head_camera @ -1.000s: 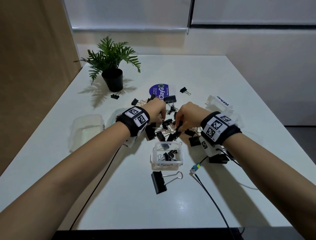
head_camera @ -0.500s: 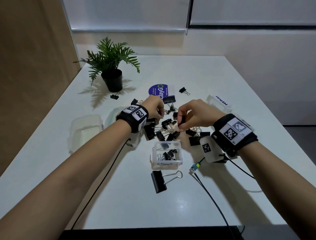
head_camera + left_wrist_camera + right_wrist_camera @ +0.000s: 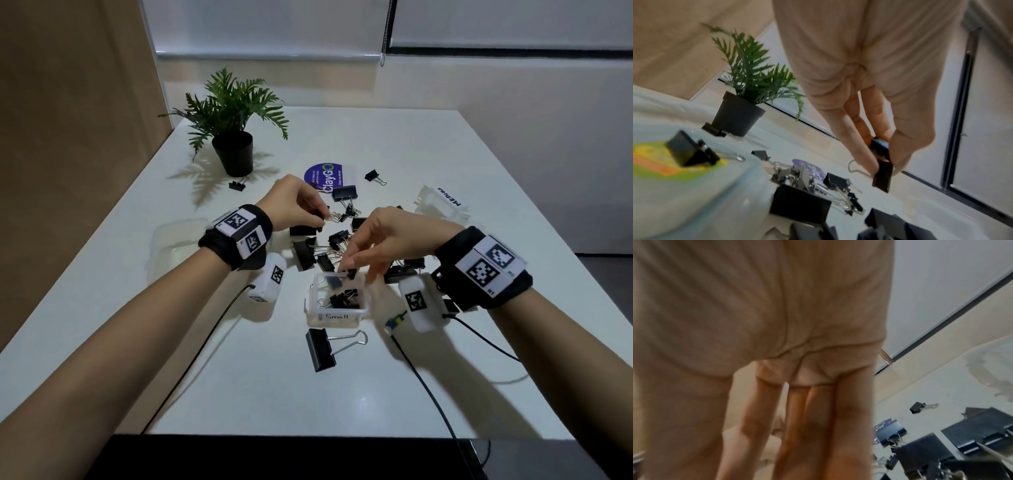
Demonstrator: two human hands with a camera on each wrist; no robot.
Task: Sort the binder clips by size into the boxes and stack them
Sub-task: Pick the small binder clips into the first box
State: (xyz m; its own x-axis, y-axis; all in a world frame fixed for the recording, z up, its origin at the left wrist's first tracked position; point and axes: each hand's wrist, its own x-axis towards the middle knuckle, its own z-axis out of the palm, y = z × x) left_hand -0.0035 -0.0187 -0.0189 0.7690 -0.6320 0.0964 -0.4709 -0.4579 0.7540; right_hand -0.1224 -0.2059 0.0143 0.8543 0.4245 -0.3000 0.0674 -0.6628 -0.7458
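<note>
Currently your right hand (image 3: 387, 240) pinches small black clip (image 3: 350, 273) over far rim of "Small" box (image 3: 337, 315), table centre. Your left hand (image 3: 294, 202) grips black clip (image 3: 882, 175) above pile (image 3: 329, 246) at 12 o'clock. One large clip (image 3: 320, 349) at 6 o'clock; open tabletop (image 3: 257, 383) beyond, toward near edge.

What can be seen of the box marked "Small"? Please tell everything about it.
The Small box is a little open container of clear, whitish plastic, roughly square, with a rim round its top. A white label with the handwritten word "Small" is on its near wall. It stands upright on the table, just in front of the clip pile. Several small black clips lie inside. The right hand holds one more clip over its far edge.
</note>
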